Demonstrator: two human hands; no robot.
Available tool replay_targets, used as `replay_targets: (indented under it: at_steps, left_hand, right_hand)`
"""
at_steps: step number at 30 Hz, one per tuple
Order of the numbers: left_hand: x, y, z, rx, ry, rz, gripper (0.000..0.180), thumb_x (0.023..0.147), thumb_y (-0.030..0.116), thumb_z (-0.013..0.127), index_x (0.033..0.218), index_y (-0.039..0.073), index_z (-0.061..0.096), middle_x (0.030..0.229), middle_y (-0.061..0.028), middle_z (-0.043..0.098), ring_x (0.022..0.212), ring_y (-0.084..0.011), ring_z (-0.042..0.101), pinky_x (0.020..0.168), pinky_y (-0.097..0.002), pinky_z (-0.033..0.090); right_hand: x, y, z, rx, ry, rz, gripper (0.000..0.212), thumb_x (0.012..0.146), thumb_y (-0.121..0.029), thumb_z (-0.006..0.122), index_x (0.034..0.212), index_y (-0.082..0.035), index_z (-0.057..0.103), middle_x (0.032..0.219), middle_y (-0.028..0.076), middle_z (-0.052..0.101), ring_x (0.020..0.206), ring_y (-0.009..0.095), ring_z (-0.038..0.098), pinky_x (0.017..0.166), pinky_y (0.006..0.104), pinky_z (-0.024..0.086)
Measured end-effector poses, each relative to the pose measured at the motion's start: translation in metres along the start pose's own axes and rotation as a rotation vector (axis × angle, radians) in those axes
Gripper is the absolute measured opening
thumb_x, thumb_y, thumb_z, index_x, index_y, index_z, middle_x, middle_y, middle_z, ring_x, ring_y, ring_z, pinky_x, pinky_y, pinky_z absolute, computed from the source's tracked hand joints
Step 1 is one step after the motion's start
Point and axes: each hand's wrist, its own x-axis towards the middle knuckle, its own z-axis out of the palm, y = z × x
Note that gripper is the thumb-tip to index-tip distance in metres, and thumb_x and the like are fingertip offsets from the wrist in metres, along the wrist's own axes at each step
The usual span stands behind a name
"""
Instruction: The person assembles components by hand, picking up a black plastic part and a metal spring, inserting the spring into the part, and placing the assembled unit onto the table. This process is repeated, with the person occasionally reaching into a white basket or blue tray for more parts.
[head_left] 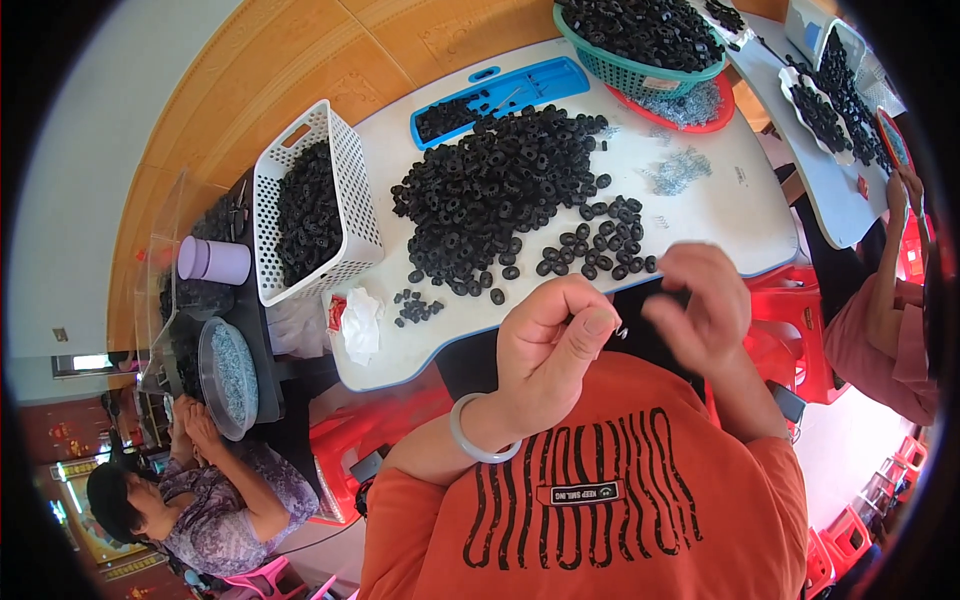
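Observation:
In front of my chest, my left hand (555,345) is closed in a pinch, thumb against the forefinger. A tiny shiny wire-like piece (622,330) sticks out at its fingertips, too small to make out fully. My right hand (705,305) hovers just to the right of it, slightly blurred, its thumb and fingers apart with nothing seen between them. Beyond both hands lies a large heap of small black plastic parts (490,190) on the white table (385,360). Several black oval pieces (600,240) are spread out nearer to me.
A white basket (360,225) of black parts stands left, a blue tray (550,80) behind the heap. At the back right, a green basket (640,78) rests over a red basin (725,110) near loose clear pieces (680,172). Co-workers sit left (230,500) and right (880,320).

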Motion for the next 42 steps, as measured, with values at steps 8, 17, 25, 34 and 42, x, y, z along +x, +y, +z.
replay_targets:
  at_steps: [8,17,25,34,42]
  left_hand:
    - [-0.006,0.009,-0.003,0.256,0.006,0.024,0.017,0.095,0.012,0.057,0.083,0.001,0.056,0.071,-0.0023,0.054,0.062,-0.0101,0.046,0.058,-0.023,0.037]
    - [-0.008,0.005,-0.011,0.298,-0.195,0.133,0.023,0.101,0.015,0.042,0.114,-0.002,0.049,0.084,-0.0056,0.051,0.067,-0.0091,0.046,0.063,-0.0217,0.04]
    - [-0.026,0.016,-0.01,0.109,-0.18,-0.018,0.034,0.099,0.013,0.047,0.13,-0.001,0.04,0.092,-0.013,0.059,0.063,-0.0092,0.05,0.062,-0.0223,0.046]
    - [-0.026,0.026,-0.015,0.34,-0.261,0.024,0.031,0.094,0.012,0.059,0.118,-0.003,0.047,0.093,-0.0133,0.063,0.065,-0.0086,0.056,0.059,-0.0199,0.046]
    - [-0.024,0.01,-0.016,0.166,-0.096,0.136,0.035,0.069,0.025,0.085,0.086,0.004,0.062,0.066,-0.0004,0.059,0.053,-0.0059,0.051,0.047,-0.02,0.037]
  right_hand:
    - [0.026,-0.042,0.014,0.194,0.001,-0.203,0.032,0.065,0.002,0.074,0.096,0.004,0.065,0.085,0.015,0.062,0.063,0.022,0.06,0.053,0.0291,0.047]
    - [0.018,-0.041,0.002,0.234,0.01,-0.049,0.022,0.072,0.005,0.068,0.094,0.002,0.064,0.089,0.015,0.062,0.069,0.019,0.059,0.057,0.028,0.048]
    - [0.016,-0.048,-0.001,0.509,-0.037,0.15,0.016,0.081,0.002,0.065,0.097,0.001,0.064,0.091,0.015,0.062,0.072,0.017,0.06,0.058,0.0272,0.048]
    - [0.026,-0.054,-0.008,0.508,-0.098,0.044,0.017,0.079,0.001,0.065,0.096,0.0,0.065,0.086,0.015,0.063,0.069,0.016,0.061,0.056,0.0259,0.047]
    - [0.025,-0.055,-0.006,0.528,-0.113,0.033,0.019,0.077,0.002,0.067,0.096,0.001,0.066,0.086,0.013,0.063,0.067,0.016,0.06,0.055,0.0254,0.046]
